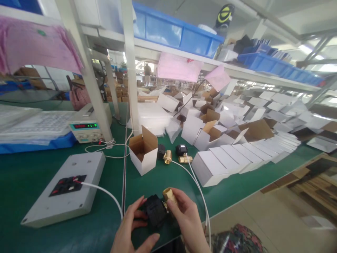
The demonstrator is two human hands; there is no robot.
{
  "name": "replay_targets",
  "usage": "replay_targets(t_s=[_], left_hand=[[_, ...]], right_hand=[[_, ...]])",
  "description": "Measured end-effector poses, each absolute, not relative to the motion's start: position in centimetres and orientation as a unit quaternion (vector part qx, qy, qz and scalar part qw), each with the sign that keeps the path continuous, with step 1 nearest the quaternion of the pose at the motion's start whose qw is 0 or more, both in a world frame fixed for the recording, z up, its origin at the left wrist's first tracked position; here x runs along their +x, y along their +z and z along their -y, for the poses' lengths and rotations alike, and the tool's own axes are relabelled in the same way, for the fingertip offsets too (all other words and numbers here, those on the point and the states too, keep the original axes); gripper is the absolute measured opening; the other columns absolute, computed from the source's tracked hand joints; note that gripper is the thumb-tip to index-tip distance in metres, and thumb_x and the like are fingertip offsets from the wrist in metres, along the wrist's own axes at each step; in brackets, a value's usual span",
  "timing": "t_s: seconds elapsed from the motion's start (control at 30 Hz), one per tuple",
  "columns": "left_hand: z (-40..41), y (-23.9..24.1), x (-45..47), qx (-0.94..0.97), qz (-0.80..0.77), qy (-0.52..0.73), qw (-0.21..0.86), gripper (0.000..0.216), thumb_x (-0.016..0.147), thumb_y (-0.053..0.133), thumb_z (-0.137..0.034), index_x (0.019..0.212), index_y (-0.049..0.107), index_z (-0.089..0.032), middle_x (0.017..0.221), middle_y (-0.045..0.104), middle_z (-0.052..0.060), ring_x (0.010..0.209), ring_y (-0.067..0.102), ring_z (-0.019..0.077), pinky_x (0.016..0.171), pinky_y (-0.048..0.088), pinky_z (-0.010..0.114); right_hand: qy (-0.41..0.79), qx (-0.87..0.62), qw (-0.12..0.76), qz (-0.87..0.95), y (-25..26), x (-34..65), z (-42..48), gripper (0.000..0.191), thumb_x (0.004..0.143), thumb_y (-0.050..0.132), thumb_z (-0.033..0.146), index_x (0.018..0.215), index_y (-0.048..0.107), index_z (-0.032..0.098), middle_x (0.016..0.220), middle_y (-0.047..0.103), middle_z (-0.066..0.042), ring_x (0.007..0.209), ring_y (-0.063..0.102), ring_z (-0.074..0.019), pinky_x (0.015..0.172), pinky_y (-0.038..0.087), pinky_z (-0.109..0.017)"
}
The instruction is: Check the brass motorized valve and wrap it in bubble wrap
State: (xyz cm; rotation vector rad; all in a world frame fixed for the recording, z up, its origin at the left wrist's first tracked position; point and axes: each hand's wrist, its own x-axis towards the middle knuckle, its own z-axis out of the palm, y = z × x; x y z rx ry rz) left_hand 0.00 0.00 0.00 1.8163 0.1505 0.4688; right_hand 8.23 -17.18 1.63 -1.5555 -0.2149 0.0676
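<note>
Low over the front edge of the green table is a motorized ball valve (156, 210), a black actuator box joined to a brass body. My right hand (185, 214) grips the brass end between thumb and fingers. Around the black box, my left hand (137, 225) has its fingers and thumb spread apart, the fingertips close to its side; whether they touch it I cannot tell. Farther back stand a second valve (167, 156) and a third valve (181, 150), both brass and black. Beside them an open white carton (143, 160) has its flaps up.
On the left lies a grey box (67, 189) with a black terminal panel and a white cable. Behind it is a power supply (85, 126) with a lit display. Closed white cartons (210, 167) line the right, with many open ones behind. A shelf with blue bins (179, 31) hangs overhead.
</note>
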Motion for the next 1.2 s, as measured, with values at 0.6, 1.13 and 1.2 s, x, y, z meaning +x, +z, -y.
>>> replay_targets(t_s=[0.6,1.13,1.2], left_hand=[[1.5,3.5,0.2,0.854,0.031,0.248,0.456,0.054,0.093,0.069,-0.043,0.141,0.053,-0.024,0.139,0.061,0.013,0.121,0.067,0.0273,0.095,0.063,0.034],[-0.1,4.1,0.2,0.873,0.061,0.245,0.417,0.062,0.087,0.075,-0.036,0.144,0.052,-0.027,0.145,0.06,0.012,0.13,0.064,0.0298,0.108,0.057,0.043],[-0.7,4.8,0.2,0.86,0.097,0.211,0.454,0.075,0.079,0.084,-0.035,0.146,0.052,-0.032,0.149,0.059,0.01,0.135,0.061,0.0317,0.111,0.055,0.044]], right_hand=[[0.117,-0.309,0.94,-0.087,-1.2,4.8,12.0,0.058,0.061,0.103,0.055,0.103,0.083,0.02,0.107,0.078,-0.013,0.096,0.073,-0.0296,0.084,0.059,-0.035],[0.176,-0.43,0.882,-0.072,1.6,5.6,13.7,0.062,0.06,0.098,0.066,0.096,0.08,0.02,0.092,0.076,-0.008,0.078,0.069,-0.021,0.065,0.055,-0.025],[0.273,-0.497,0.823,-0.018,2.5,6.7,14.5,0.064,0.062,0.093,0.071,0.088,0.078,0.015,0.071,0.068,-0.004,0.057,0.059,-0.0143,0.049,0.047,-0.019]])
